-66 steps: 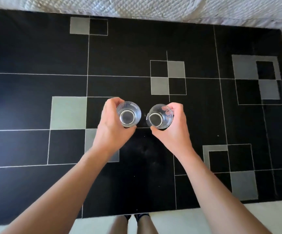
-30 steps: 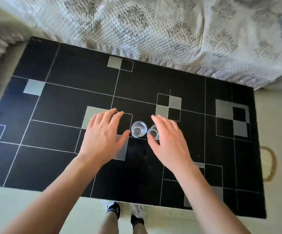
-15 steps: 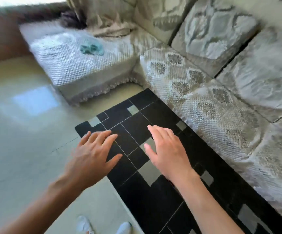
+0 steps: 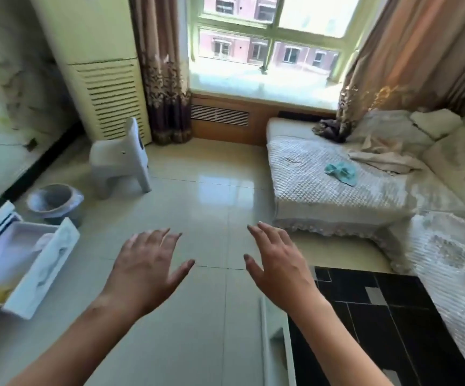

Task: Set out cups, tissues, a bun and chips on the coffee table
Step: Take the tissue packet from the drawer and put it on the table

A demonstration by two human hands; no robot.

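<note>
My left hand (image 4: 144, 268) and my right hand (image 4: 277, 263) float palm-down over the tiled floor, fingers spread, nothing in either. Only the near corner of the black coffee table (image 4: 379, 316) with its grey squares shows, at the lower right, below my right forearm. The two glass cups are out of view. At the left edge sits an open white drawer (image 4: 22, 263) holding white things and something yellow that I cannot identify.
A small white stool (image 4: 121, 160) and a grey bin (image 4: 54, 201) stand on the floor (image 4: 211, 204) at the left. Behind them rises a tall air conditioner (image 4: 100, 65). The covered sofa (image 4: 351, 190) with a teal cloth (image 4: 342, 171) fills the right, under the window.
My hands let go of the two cups on the coffee table and lifted away. My view swung up and left, from the table to the room and floor.
</note>
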